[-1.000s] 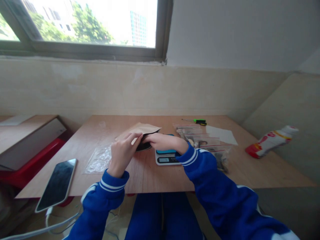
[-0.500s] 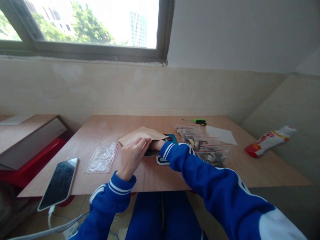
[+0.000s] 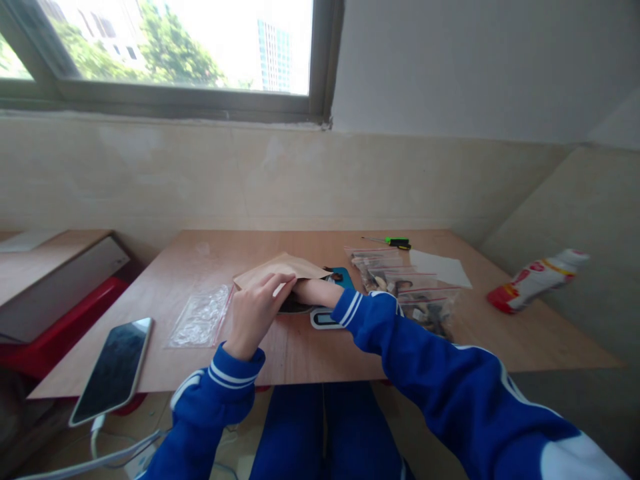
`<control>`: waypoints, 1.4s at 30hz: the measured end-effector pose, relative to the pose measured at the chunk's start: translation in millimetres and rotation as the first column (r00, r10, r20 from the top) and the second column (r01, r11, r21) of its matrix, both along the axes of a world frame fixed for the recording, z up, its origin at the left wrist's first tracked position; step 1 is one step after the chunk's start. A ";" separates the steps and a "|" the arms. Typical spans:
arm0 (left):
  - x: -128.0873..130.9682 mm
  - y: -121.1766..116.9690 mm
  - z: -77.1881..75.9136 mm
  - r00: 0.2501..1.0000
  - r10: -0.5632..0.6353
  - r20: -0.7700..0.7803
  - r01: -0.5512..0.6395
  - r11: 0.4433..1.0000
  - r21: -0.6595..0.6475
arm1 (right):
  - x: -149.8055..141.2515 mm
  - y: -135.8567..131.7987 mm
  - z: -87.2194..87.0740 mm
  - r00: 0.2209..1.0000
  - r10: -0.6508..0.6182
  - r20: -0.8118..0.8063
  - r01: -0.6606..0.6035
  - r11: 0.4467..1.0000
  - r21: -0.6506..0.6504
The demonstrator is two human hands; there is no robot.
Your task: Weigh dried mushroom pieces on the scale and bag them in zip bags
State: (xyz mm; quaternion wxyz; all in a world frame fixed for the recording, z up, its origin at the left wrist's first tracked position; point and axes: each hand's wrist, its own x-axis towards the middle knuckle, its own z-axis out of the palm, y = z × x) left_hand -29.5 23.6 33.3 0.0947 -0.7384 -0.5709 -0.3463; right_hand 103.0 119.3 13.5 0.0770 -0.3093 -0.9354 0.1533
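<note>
Nearest to me, my left hand sits on the near left end of the brown paper pouch, fingers curled over its edge and pinching the paper, thumb side toward me. My right hand comes in from the right, just behind the left; its fingertips go under the pouch's open lip and are hidden, so I cannot tell if it grips anything or is loose inside. Both hands are touching the pouch, left slightly nearer the mouth's near corner.

The pouch lies flat-ish, long axis left to right across the wooden table, its right end resting over the small scale. A dark rounded thing shows under the pouch between the hands; too hidden to name. So the pouch is straight ahead of both hands, opening toward me and the right.

Left of the hands, apart from them, an empty clear zip bag. Nearer left, a phone overhangs the table edge. Right of the scale, filled zip bags in a stack. Farther back, a green-handled screwdriver.
</note>
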 end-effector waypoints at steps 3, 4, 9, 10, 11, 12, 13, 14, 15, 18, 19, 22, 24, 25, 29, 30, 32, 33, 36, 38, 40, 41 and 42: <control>-3.4 -0.4 0.2 1.000 0.014 -0.002 -0.014 1.000 -0.014 | 10.5 -20.1 11.1 1.000 0.020 0.017 -0.019 0.999 -0.048; -4.6 -0.5 0.9 1.000 0.016 -0.002 -0.016 1.000 -0.020 | 13.8 -26.9 16.1 0.999 0.039 0.003 -0.039 0.998 -0.047; -8.2 0.1 7.9 0.999 0.029 0.034 -0.027 0.997 -0.067 | 30.8 -48.9 40.0 0.994 0.097 -0.056 -0.094 0.995 0.045; -8.3 0.7 9.2 0.998 0.036 0.044 -0.032 0.996 -0.078 | 34.0 -50.3 42.6 0.993 0.096 -0.073 -0.094 0.995 0.035; -8.2 1.2 10.2 0.998 0.040 0.051 -0.035 0.996 -0.087 | 37.0 -50.8 44.0 0.991 0.095 -0.096 -0.094 0.995 0.018; -8.0 1.8 10.9 0.998 0.041 0.055 -0.036 0.995 -0.092 | 39.8 -50.7 44.4 0.989 0.091 -0.118 -0.092 0.996 -0.004; -7.7 2.3 11.1 0.998 0.038 0.057 -0.033 0.995 -0.093 | 42.2 -50.1 43.9 0.988 0.083 -0.132 -0.088 0.996 -0.028; -7.5 2.6 10.9 0.998 0.032 0.058 -0.027 0.995 -0.092 | 44.4 -49.3 42.8 0.988 0.078 -0.136 -0.086 0.995 -0.055; -7.4 2.8 10.5 0.998 0.022 0.059 -0.017 0.996 -0.088 | 46.5 -48.5 41.4 0.988 0.075 -0.133 -0.087 0.993 -0.085; -7.5 2.3 8.3 0.998 -0.013 0.060 0.017 0.997 -0.079 | 52.9 -46.0 37.8 0.988 0.098 -0.120 -0.118 0.977 -0.175; -7.6 1.8 7.5 0.998 -0.022 0.058 0.026 0.996 -0.080 | 55.2 -45.2 37.3 0.987 0.111 -0.120 -0.134 0.970 -0.201; -8.3 0.3 5.8 0.998 -0.040 0.044 0.044 0.995 -0.093 | 62.2 -42.1 37.6 0.981 0.151 -0.123 -0.180 0.945 -0.274; -8.8 -0.3 5.1 0.998 -0.042 0.036 0.046 0.994 -0.096 | 65.4 -40.1 39.0 0.977 0.170 -0.132 -0.204 0.926 -0.317; -9.1 -0.4 4.9 0.999 -0.039 0.033 0.042 0.995 -0.090 | 66.4 -39.4 40.0 0.975 0.171 -0.140 -0.209 0.920 -0.331; -10.0 -0.3 5.4 0.999 -0.035 0.024 0.037 0.997 -0.066 | 67.9 -40.2 44.4 0.974 0.127 -0.190 -0.181 0.935 -0.305; -10.1 -0.3 5.9 0.999 -0.038 0.024 0.040 0.997 -0.063 | 68.3 -41.1 45.3 0.972 0.112 -0.209 -0.170 0.943 -0.288; -10.0 -0.4 7.2 0.999 -0.046 0.023 0.048 0.997 -0.058 | 69.8 -42.5 46.1 0.961 0.076 -0.266 -0.147 0.955 -0.258; -9.8 -0.3 8.0 0.999 -0.047 0.023 0.048 0.997 -0.054 | 70.8 -43.0 46.0 0.951 0.056 -0.306 -0.137 0.958 -0.251; -9.1 0.9 10.2 0.999 -0.032 0.013 0.033 0.998 -0.047 | 75.3 -42.7 44.8 0.893 -0.016 -0.449 -0.111 0.960 -0.256; -9.2 2.8 12.0 1.000 -0.006 -0.001 0.006 0.999 -0.043 | 80.1 -41.7 44.3 0.838 -0.089 -0.538 -0.087 0.952 -0.293; -10.4 4.9 14.4 1.000 0.022 -0.012 -0.022 0.999 -0.038 | 87.8 -40.5 44.6 0.773 -0.180 -0.609 -0.063 0.933 -0.355; -11.5 5.8 15.9 0.999 0.034 -0.014 -0.034 0.999 -0.035 | 93.1 -39.8 44.7 0.740 -0.229 -0.633 -0.051 0.919 -0.392; -12.8 6.5 17.6 0.999 0.046 -0.013 -0.046 0.998 -0.032 | 99.3 -38.8 44.5 0.711 -0.279 -0.645 -0.034 0.903 -0.428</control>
